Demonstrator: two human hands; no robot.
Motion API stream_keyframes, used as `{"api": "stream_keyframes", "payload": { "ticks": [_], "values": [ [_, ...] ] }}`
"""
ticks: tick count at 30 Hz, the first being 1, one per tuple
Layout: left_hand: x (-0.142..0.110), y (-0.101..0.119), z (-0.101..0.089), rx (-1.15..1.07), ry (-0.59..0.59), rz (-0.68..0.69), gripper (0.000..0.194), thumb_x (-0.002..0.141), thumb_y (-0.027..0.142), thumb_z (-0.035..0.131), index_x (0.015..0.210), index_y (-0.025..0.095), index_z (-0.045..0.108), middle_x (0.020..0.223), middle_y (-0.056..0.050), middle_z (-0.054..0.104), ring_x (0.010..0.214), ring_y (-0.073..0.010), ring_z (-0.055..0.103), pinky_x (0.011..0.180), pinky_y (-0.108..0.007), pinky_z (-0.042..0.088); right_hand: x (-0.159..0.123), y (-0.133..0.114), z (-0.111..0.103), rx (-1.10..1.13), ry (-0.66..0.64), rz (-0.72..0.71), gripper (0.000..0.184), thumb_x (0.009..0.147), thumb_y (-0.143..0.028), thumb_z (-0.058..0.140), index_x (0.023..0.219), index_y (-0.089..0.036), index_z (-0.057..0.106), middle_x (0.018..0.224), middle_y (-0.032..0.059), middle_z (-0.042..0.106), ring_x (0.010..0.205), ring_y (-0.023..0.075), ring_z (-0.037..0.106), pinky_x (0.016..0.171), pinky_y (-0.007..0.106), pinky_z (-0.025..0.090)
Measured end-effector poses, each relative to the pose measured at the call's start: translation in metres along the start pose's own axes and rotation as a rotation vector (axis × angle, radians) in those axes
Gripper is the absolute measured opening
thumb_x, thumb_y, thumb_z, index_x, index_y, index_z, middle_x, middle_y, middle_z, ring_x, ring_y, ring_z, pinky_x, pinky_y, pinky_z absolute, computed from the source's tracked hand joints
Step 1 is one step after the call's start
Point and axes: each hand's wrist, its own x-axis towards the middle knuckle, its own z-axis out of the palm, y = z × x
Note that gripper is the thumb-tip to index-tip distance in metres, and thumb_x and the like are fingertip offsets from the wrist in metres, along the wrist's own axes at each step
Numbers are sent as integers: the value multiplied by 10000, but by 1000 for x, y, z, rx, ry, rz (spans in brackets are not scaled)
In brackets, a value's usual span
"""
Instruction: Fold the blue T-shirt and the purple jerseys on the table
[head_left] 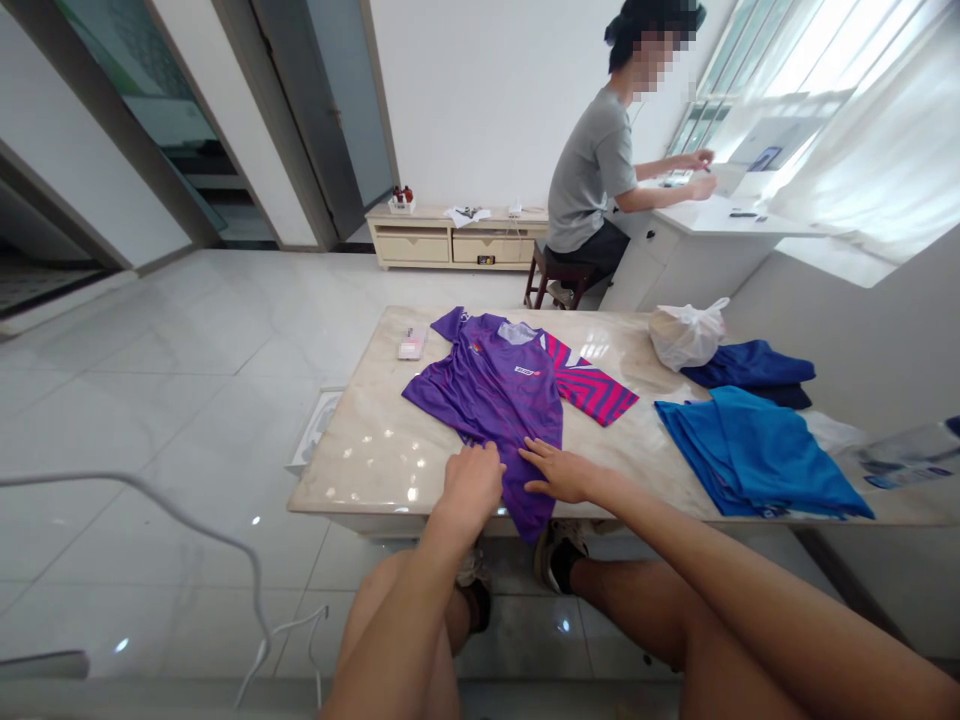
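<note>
This looks like a home living room (low cabinet (454, 240), sheer curtains (870, 130), tiled floor (187, 340)).

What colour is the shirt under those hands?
The shirt is purple with a darker pattern; the head view shows it best.

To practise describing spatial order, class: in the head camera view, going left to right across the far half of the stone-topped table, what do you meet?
pink packet → purple jersey → white plastic bag → dark blue garment

Left hand (472, 485) palm down, right hand (562, 472) flat, fingers (541, 456) extended
</note>
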Motion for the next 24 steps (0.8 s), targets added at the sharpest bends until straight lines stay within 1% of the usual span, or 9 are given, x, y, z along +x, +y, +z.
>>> {"api": "stream_keyframes", "payload": {
  "ticks": [3, 5, 8, 12, 14, 16, 18, 20, 24],
  "values": [
    [23, -22, 10, 66, 52, -1, 355, 1080, 244, 527, 1392, 124, 646, 1396, -238, 708, 1346, -357, 662, 1071, -446, 542, -8, 3, 0, 64, -46, -7, 771, 1103, -509, 524, 1727, -70, 411, 1809, 218, 248, 1704, 355, 222, 1394, 496, 236],
    [39, -36, 21, 53, 63, 1, 427, 1085, 240, 512, 1488, 118, 586, 1520, -244, 643, 1415, -346, 622, 1116, -443, 524, -15, 13, -4, 117, -49, -14, 698, 1124, -476, 472, 1704, -89, 464, 1799, 198, 294, 1693, 334, 266, 1394, 481, 246],
    [60, -51, 39, 27, 72, 37, 553, 1091, 245, 499, 1622, 92, 476, 1696, -251, 496, 1569, -335, 500, 1243, -439, 436, -27, 32, -16, 178, -81, 4, 637, 1113, -439, 487, 1658, -114, 548, 1769, 176, 378, 1652, 327, 378, 1373, 457, 308],
    [72, -53, 53, 71, 16, 43, 634, 1098, 259, 494, 1680, 22, 409, 1768, -272, 367, 1667, -338, 355, 1341, -450, 323, -44, 55, -33, 228, -79, 23, 559, 1098, -392, 485, 1588, -179, 646, 1610, 131, 624, 1477, 309, 622, 1287, 440, 447],
    [71, -49, 52, 114, -31, -7, 636, 1082, 253, 533, 1660, 3, 443, 1750, -299, 380, 1648, -353, 390, 1318, -448, 362, -51, 66, -38, 243, -51, 36, 519, 1099, -374, 463, 1522, -200, 708, 1518, 119, 706, 1394, 301, 686, 1241, 431, 492],
    [68, -45, 47, 150, -54, -46, 563, 1071, 259, 553, 1578, 14, 560, 1662, -321, 505, 1553, -377, 529, 1242, -455, 457, -56, 77, -38, 232, -23, 64, 508, 1098, -356, 446, 1489, -199, 731, 1482, 122, 731, 1361, 301, 707, 1215, 429, 512],
    [66, -40, 43, 167, -60, -62, 464, 1078, 295, 541, 1441, 46, 690, 1475, -321, 672, 1391, -397, 673, 1136, -475, 541, -58, 87, -33, 186, -16, 103, 526, 1093, -335, 439, 1521, -182, 702, 1521, 139, 702, 1385, 307, 692, 1227, 436, 503],
    [64, -35, 42, 173, -68, -76, 419, 1080, 323, 529, 1319, 74, 768, 1300, -311, 758, 1269, -410, 738, 1067, -497, 576, -57, 92, -24, 118, -31, 133, 567, 1066, -302, 475, 1586, -144, 635, 1644, 163, 586, 1498, 313, 601, 1286, 433, 442],
    [52, -17, 46, 189, -74, -79, 379, 1024, 291, 590, 1268, 95, 804, 1337, -321, 741, 1345, -414, 691, 1100, -500, 560, -53, 83, -9, 23, -13, 189, 760, 971, -241, 602, 1700, -76, 463, 1780, 203, 346, 1669, 326, 338, 1363, 433, 322]
  ]
}}
